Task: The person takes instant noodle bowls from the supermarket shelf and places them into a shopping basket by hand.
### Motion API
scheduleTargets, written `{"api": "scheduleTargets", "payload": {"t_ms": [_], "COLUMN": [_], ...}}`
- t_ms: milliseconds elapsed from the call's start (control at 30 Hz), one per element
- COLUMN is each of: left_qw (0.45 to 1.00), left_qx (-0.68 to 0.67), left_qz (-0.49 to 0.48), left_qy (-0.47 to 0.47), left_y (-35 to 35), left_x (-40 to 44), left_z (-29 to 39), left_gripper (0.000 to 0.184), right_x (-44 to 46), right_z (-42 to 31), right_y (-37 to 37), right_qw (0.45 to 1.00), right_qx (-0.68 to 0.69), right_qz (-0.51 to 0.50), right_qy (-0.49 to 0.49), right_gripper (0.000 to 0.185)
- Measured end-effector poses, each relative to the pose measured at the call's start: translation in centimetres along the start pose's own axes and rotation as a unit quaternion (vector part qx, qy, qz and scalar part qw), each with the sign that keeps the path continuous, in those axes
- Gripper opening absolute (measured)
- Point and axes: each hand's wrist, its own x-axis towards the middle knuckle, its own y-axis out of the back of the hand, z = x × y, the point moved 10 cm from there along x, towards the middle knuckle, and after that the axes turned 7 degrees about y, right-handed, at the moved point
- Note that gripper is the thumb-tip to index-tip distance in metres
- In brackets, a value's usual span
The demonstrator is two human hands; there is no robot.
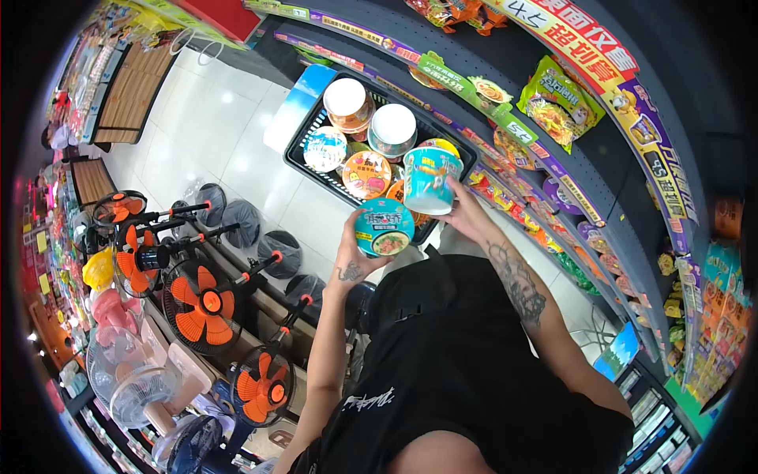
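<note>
My left hand (351, 249) is closed around a teal instant noodle cup (384, 227), its printed lid turned up toward me. In my right hand (467, 209) is another teal noodle cup (430, 180), tilted so that its side shows. Both cups are held over the near edge of a black shopping basket (303, 167). Inside the basket stand several instant noodle tubs, among them an orange-lidded tub (366, 174) and a white-topped tub (345, 97). The two held cups hide part of the basket's near end.
Shelves with packaged noodles, such as a green noodle packet (559, 103), curve along my right. On the left stand several fans, including a black fan with orange blades (203, 304). White floor tiles (207, 118) lie between them.
</note>
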Motion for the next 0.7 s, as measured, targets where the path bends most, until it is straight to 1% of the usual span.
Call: {"api": "scheduleTargets", "payload": {"t_ms": [33, 67, 100, 167, 200, 267, 300, 367, 400, 433, 467, 500, 533, 567, 633, 667, 700], "left_qw": [1.000, 1.000, 0.999, 0.999, 0.998, 0.997, 0.997, 0.996, 0.995, 0.993, 0.993, 0.992, 0.989, 0.989, 0.984, 0.984, 0.984], "left_qx": [0.002, -0.011, -0.023, -0.018, -0.011, -0.003, -0.009, -0.016, -0.023, -0.031, -0.031, -0.061, -0.091, -0.091, -0.127, -0.130, -0.129], "left_qz": [-0.003, 0.010, 0.025, 0.045, 0.054, 0.067, 0.076, 0.087, 0.097, 0.107, 0.110, 0.109, 0.109, 0.113, 0.099, 0.098, 0.105], "left_qy": [0.001, 0.011, 0.022, 0.007, 0.014, 0.023, 0.021, 0.022, 0.023, 0.023, 0.023, 0.031, 0.038, 0.038, 0.078, 0.072, 0.070], "left_y": [0.2, 0.7, 1.2, 1.8, 2.0, 2.3, 2.5, 2.6, 2.6, 2.7, 2.7, 2.6, 2.7, 2.8, 2.6, 2.7, 2.7], "left_x": [-0.1, -0.3, -0.5, -1.1, -1.3, -1.7, -1.9, -2.3, -2.4, -2.5, -2.5, -2.5, -2.5, -2.5, -2.3, -2.1, -1.9], "left_z": [-0.1, -0.5, -0.7, -0.2, -0.3, -0.3, -0.2, -0.5, -1.0, -1.5, -1.9, -2.3, -2.5, -2.4, -3.0, -2.9, -3.4], "left_gripper": [0.113, 0.116, 0.118, 0.117, 0.117, 0.118, 0.118, 0.119, 0.120, 0.121, 0.121, 0.121, 0.120, 0.120, 0.117, 0.113, 0.113], "right_x": [0.8, 1.5, 2.5, 4.2, 4.5, 5.5, 6.0, 7.1, 6.8, 6.5, 6.0, 5.5, 5.3, 5.0, 3.7, 3.3, 3.0], "right_z": [1.2, 2.1, 2.9, 3.8, 3.7, 2.9, 3.1, 2.7, 3.0, 2.9, 3.1, 3.5, 4.4, 5.5, 7.8, 8.4, 8.4], "right_y": [0.9, 2.3, 3.3, 3.0, 2.7, 3.6, 3.8, 3.8, 4.1, 3.8, 3.6, 3.4, 4.1, 4.2, 4.4, 3.8, 2.2], "right_qw": [0.997, 0.991, 0.985, 0.973, 0.973, 0.978, 0.978, 0.972, 0.958, 0.958, 0.944, 0.928, 0.938, 0.939, 0.965, 0.966, 0.986], "right_qx": [0.043, 0.061, 0.089, 0.173, 0.173, 0.159, 0.158, 0.217, 0.257, 0.255, 0.297, 0.338, 0.308, 0.306, 0.182, 0.180, 0.071], "right_qz": [0.014, 0.061, 0.083, 0.036, 0.033, 0.095, 0.093, 0.065, 0.096, 0.095, 0.107, 0.119, 0.131, 0.128, 0.137, 0.131, 0.080], "right_qy": [-0.062, -0.102, -0.124, -0.146, -0.149, -0.098, -0.101, -0.064, -0.085, -0.087, -0.095, -0.102, -0.084, -0.086, -0.128, -0.130, -0.128], "right_gripper": [0.081, 0.085, 0.084, 0.083, 0.083, 0.082, 0.082, 0.082, 0.085, 0.085, 0.087, 0.090, 0.086, 0.086, 0.072, 0.072, 0.066]}}
